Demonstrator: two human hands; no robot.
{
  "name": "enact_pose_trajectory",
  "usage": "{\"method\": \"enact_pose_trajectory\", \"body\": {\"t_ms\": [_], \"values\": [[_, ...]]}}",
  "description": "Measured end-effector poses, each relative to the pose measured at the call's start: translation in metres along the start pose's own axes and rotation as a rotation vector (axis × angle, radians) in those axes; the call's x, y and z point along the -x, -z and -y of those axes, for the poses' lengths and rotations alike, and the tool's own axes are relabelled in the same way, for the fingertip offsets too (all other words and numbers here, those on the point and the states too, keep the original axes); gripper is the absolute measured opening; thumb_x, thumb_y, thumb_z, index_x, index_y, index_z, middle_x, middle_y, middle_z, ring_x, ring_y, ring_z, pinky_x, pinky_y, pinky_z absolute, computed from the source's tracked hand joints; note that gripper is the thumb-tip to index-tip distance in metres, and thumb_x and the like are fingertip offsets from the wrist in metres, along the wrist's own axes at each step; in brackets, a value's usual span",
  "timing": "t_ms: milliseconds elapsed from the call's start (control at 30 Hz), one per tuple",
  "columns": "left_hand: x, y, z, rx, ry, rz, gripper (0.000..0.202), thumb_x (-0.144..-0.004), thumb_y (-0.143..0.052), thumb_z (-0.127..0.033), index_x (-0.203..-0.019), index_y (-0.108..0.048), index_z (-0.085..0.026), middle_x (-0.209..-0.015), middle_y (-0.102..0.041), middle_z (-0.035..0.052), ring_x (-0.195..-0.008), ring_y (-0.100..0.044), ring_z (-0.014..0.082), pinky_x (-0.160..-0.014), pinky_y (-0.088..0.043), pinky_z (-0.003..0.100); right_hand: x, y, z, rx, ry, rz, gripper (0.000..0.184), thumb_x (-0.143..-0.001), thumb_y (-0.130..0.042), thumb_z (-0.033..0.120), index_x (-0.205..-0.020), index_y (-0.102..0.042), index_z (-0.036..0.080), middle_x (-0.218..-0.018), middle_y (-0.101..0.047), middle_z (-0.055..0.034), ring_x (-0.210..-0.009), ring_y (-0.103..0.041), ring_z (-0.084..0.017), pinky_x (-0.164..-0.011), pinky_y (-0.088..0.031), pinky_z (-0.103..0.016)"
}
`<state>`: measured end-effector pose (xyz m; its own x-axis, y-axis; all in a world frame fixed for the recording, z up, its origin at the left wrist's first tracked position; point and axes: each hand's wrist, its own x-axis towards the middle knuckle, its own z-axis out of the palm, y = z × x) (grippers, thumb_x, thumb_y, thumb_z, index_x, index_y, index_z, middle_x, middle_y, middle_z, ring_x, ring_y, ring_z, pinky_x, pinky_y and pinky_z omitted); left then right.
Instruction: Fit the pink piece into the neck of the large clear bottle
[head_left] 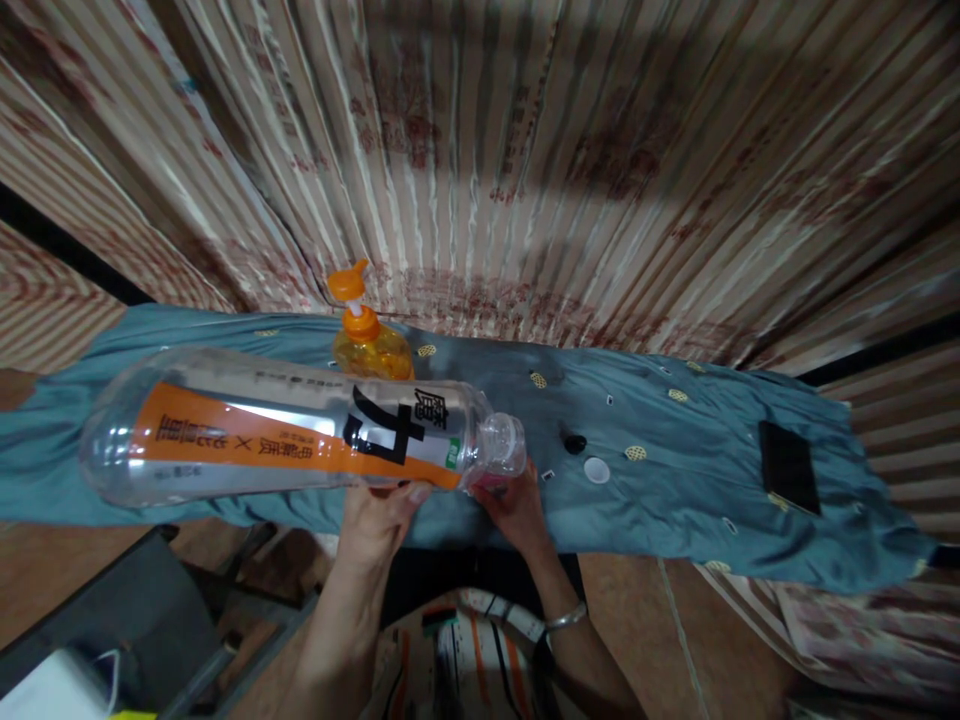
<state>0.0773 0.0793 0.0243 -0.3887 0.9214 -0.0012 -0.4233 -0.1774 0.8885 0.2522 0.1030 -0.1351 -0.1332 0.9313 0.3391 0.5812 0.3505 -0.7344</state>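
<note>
I hold a large clear plastic bottle point(262, 425) with an orange-and-white label lying sideways in the air, its open neck pointing right. My left hand point(379, 520) grips it from below, close to the neck end. My right hand point(514, 505) is under the mouth, fingers closed on something pinkish that I cannot make out. A white cap point(597, 470) and a small black cap point(575, 443) lie on the blue cloth point(675, 450) just right of the bottle's mouth. An orange pump bottle point(367, 335) of yellow liquid stands behind the big bottle.
The blue patterned cloth covers a long table. A black flat object point(787, 465) lies at its right end. Striped curtains point(525, 150) hang behind. A dark chair or box point(127, 620) stands low left, with tiled floor below.
</note>
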Motion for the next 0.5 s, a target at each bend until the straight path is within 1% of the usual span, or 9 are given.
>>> {"method": "enact_pose_trajectory", "body": {"t_ms": [100, 167, 267, 400, 500], "values": [[0.0004, -0.0006, -0.0005, -0.006, 0.003, -0.02, 0.055, -0.041, -0.096, -0.051, -0.085, -0.075, -0.024, -0.054, -0.06, -0.0036, -0.047, -0.059, 0.0156, -0.064, -0.062, 0.039, 0.0002, 0.0004, 0.001, -0.001, -0.015, 0.005, 0.064, -0.085, -0.064, 0.07, -0.125, -0.065, 0.021, -0.126, -0.068, -0.0167, -0.125, -0.059, -0.037, -0.105, -0.047, -0.057], [0.0001, -0.0004, -0.0002, -0.006, 0.001, -0.028, 0.056, -0.041, -0.096, -0.051, -0.085, -0.075, -0.024, -0.056, -0.062, -0.0025, -0.047, -0.06, 0.0162, -0.065, -0.063, 0.039, 0.0003, 0.0007, 0.0015, 0.002, -0.024, 0.017, 0.061, -0.085, -0.065, 0.069, -0.123, -0.066, 0.021, -0.125, -0.069, -0.0163, -0.126, -0.058, -0.037, -0.106, -0.046, -0.057], [-0.0005, 0.0002, 0.0005, 0.0, -0.006, -0.026, 0.054, -0.039, -0.097, -0.05, -0.08, -0.074, -0.023, -0.058, -0.064, -0.0019, -0.046, -0.06, 0.0154, -0.067, -0.063, 0.04, 0.0001, 0.001, 0.0016, 0.008, -0.036, 0.032, 0.06, -0.086, -0.065, 0.069, -0.122, -0.066, 0.021, -0.124, -0.069, -0.0158, -0.127, -0.058, -0.036, -0.107, -0.045, -0.057], [-0.0007, 0.0003, 0.0005, 0.009, -0.022, -0.006, 0.044, -0.041, -0.096, -0.047, -0.067, -0.069, -0.023, -0.054, -0.059, -0.0038, -0.045, -0.058, 0.0137, -0.068, -0.063, 0.04, -0.0002, 0.0011, 0.0009, 0.007, -0.037, 0.038, 0.063, -0.086, -0.063, 0.071, -0.122, -0.066, 0.021, -0.124, -0.069, -0.0157, -0.127, -0.057, -0.036, -0.108, -0.044, -0.057], [-0.0008, -0.0001, 0.0002, 0.007, -0.026, 0.021, 0.042, -0.046, -0.095, -0.048, -0.07, -0.071, -0.025, -0.057, -0.061, -0.0031, -0.047, -0.059, 0.0149, -0.07, -0.063, 0.042, -0.0002, 0.0011, 0.0008, 0.003, -0.03, 0.039, 0.064, -0.086, -0.062, 0.073, -0.122, -0.066, 0.02, -0.123, -0.069, -0.0162, -0.126, -0.058, -0.036, -0.108, -0.045, -0.057]]}}
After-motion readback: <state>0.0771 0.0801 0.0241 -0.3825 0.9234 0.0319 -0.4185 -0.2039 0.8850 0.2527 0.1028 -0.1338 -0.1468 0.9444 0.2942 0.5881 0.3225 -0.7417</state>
